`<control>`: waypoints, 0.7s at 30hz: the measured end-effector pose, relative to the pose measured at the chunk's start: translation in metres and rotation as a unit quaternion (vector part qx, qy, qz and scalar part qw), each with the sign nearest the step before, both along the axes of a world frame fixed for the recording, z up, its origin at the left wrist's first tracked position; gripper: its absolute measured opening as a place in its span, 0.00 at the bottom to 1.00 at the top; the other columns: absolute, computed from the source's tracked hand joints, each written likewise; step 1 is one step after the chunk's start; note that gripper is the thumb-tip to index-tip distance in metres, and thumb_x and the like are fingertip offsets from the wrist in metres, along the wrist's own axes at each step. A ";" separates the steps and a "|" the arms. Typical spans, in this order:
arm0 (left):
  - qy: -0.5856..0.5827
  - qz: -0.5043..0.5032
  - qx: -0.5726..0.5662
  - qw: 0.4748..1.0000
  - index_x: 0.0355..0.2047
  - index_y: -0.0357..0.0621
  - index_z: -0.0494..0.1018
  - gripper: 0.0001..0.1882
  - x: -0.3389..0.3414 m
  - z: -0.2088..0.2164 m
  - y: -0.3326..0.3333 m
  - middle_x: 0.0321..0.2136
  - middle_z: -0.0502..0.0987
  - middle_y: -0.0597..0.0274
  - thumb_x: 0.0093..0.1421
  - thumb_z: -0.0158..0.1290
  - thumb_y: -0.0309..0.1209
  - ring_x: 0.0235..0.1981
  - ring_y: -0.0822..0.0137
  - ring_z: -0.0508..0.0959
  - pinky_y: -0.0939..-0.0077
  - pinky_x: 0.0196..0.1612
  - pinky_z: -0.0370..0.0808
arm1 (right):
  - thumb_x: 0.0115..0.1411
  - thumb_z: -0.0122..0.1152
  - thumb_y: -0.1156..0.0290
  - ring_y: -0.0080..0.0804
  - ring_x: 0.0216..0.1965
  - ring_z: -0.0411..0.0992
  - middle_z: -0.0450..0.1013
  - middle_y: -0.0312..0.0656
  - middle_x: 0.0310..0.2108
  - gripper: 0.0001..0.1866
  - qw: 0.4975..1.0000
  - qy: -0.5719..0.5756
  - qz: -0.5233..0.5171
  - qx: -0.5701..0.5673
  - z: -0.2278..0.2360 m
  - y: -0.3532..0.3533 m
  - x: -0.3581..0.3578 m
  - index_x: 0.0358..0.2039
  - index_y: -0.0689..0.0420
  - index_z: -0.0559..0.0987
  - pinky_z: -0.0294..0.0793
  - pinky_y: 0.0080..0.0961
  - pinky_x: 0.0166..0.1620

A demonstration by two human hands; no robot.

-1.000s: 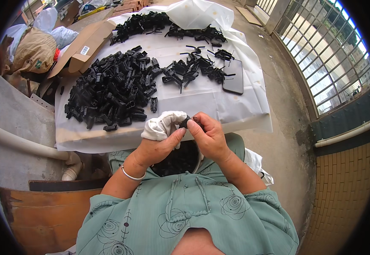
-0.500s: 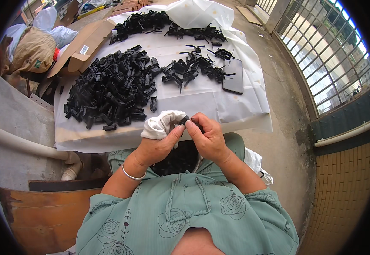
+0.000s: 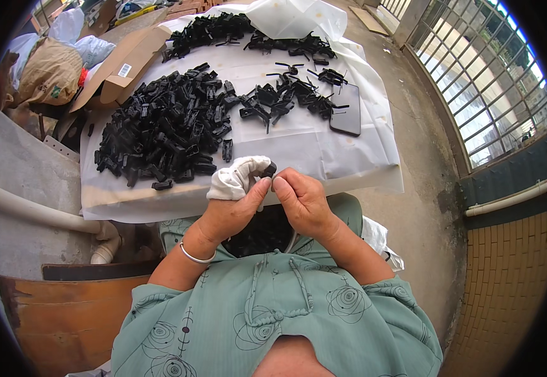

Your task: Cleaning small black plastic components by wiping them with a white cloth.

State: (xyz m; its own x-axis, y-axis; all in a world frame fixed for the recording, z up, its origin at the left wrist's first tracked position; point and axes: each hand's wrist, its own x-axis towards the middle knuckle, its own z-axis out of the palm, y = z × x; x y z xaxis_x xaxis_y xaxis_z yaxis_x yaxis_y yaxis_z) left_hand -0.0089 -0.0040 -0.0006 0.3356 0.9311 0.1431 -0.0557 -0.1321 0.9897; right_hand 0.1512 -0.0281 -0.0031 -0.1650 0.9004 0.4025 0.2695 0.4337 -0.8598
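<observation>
My left hand (image 3: 234,204), its fingers covered by a white cloth glove (image 3: 239,178) with the thumb bare, is closed on a small black plastic part (image 3: 270,169). Beside it, my right hand (image 3: 302,200) has thumb and forefinger pinched together close to that part; whatever lies in the pinch is too small to make out. Both hands are just over the table's near edge. Beyond the left hand lies a big heap of black plastic parts (image 3: 166,125), with one single piece (image 3: 227,150) at its right side. Branched black pieces (image 3: 273,100) are scattered farther right.
A white sheet covers the table (image 3: 280,149). A dark phone (image 3: 346,110) lies at its right, and more black pieces (image 3: 210,31) at the far side. An opened cardboard box (image 3: 122,69) sits at the left. In my lap stands a container of black parts (image 3: 261,235).
The right hand has drawn slightly apart from the black part and its fingers have closed tighter. The left hand has shifted a little, showing more of the part's tip.
</observation>
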 end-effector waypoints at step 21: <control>0.055 0.025 0.048 0.997 0.39 0.32 0.71 0.14 0.000 -0.012 0.005 0.30 0.74 0.60 0.51 0.53 0.23 0.26 0.78 0.70 0.83 0.30 0.71 | 0.64 0.46 0.68 0.17 0.23 0.56 0.60 0.31 0.18 0.12 0.990 0.016 0.064 -0.127 0.005 0.004 0.001 0.25 0.62 0.70 0.61 0.18 0.27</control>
State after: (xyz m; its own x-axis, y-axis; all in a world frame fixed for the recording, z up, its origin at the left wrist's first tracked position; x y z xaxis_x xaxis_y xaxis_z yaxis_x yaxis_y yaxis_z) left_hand -0.0086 0.0010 -0.0127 0.3070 0.9310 0.1975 0.0616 -0.2265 0.9721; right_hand 0.1526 -0.0239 0.0015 -0.2756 0.9458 0.1717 0.1980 0.2307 -0.9527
